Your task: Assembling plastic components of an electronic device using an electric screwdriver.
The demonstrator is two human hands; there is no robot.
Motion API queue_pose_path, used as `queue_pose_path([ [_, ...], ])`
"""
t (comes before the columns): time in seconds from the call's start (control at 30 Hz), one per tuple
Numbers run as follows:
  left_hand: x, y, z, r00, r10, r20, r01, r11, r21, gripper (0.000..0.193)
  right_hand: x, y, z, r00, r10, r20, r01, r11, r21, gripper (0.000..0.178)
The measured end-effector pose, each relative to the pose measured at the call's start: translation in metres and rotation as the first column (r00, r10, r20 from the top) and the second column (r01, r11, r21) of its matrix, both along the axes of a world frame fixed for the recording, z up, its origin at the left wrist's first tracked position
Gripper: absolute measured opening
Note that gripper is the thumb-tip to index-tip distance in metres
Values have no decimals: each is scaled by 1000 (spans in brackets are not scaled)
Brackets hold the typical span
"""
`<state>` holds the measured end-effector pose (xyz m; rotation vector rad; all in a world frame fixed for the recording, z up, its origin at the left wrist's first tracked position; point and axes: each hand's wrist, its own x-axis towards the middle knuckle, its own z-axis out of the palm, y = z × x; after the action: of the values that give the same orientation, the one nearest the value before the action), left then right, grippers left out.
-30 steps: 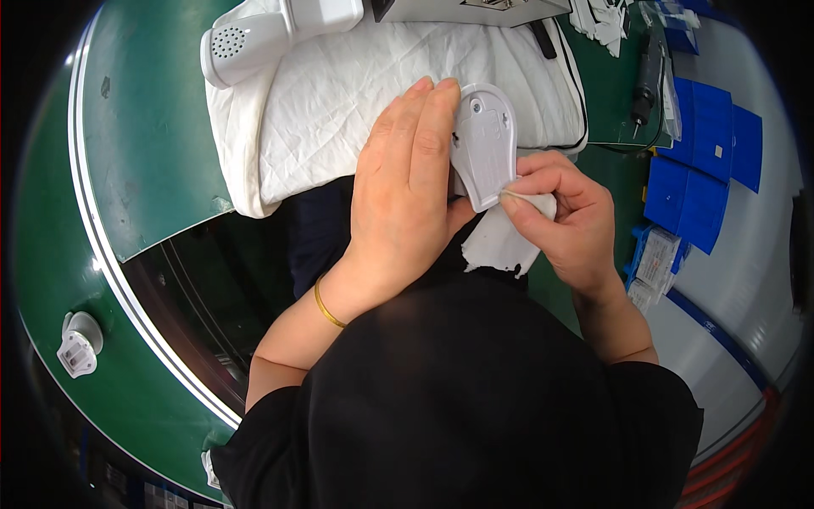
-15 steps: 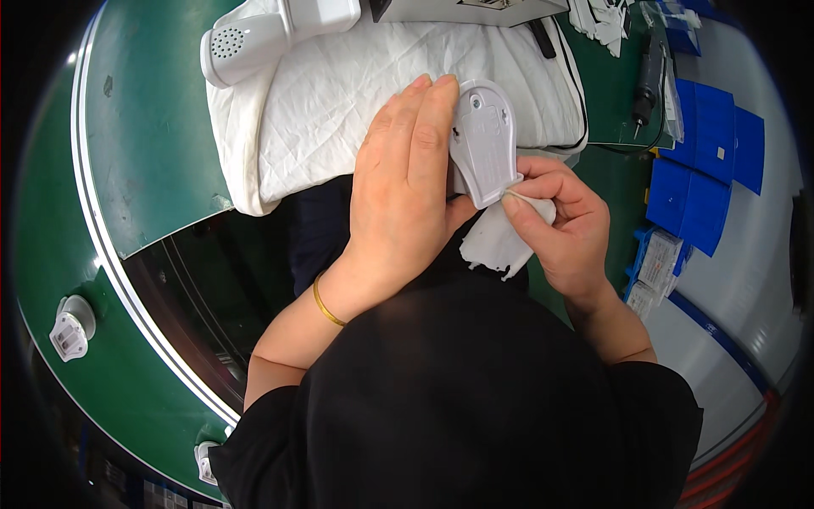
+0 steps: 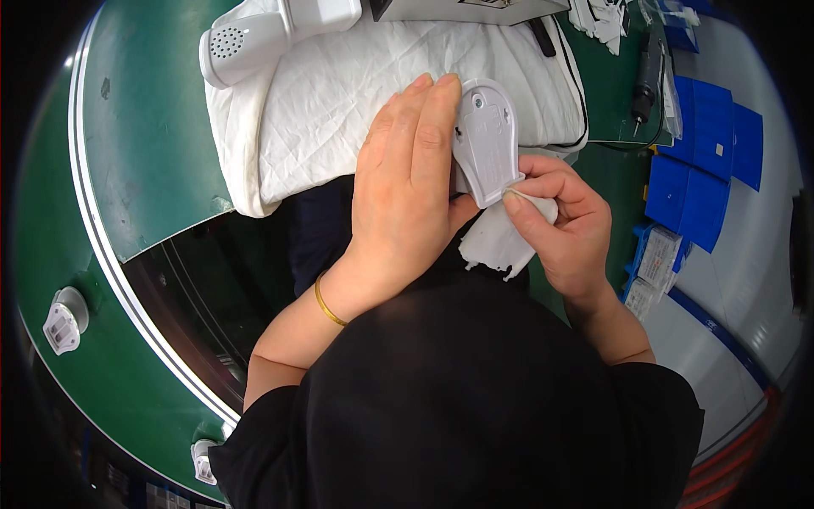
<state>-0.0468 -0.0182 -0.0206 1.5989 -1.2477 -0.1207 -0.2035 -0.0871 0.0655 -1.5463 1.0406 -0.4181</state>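
My left hand (image 3: 403, 187) grips a white plastic part (image 3: 487, 140), its fingers along the left side and its thumb near the lower end. The part is spoon-shaped, wide at the far end and narrower toward me, with small screw holes in its face. In my right hand (image 3: 566, 225) a white cloth (image 3: 500, 242) with a ragged edge is pinched between thumb and fingers. Those fingertips touch the lower right corner of the part. Both hands are just in front of a white fabric pad (image 3: 339, 110). What lies under my left palm is hidden.
A white device with a perforated round end (image 3: 242, 42) rests on the pad's far left. An electric screwdriver (image 3: 647, 89) lies at far right near blue bins (image 3: 691, 195). Along the left, a green surface (image 3: 127, 365) carries white parts (image 3: 66, 321).
Both hands keep nearly the same pose, and the part shifts very slightly right. On the green surface at left, the white part appears slightly farther left and up.
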Motion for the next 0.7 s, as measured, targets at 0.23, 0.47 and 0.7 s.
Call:
queue_pose_path([
  [0.23,-1,2,-4,1000,-6,-30,5,1000,-19,95,1,-4,2,996,76,-55,-77,997,-13,10],
  [0.47,-1,1,-2,1000,-3,-30,2,999,-40,96,3,1,1,999,21,-47,-22,1000,-16,10],
  [0.7,-1,4,-2,993,-31,-111,29,999,-23,98,5,6,-4,996,42,-81,-48,997,-67,8],
])
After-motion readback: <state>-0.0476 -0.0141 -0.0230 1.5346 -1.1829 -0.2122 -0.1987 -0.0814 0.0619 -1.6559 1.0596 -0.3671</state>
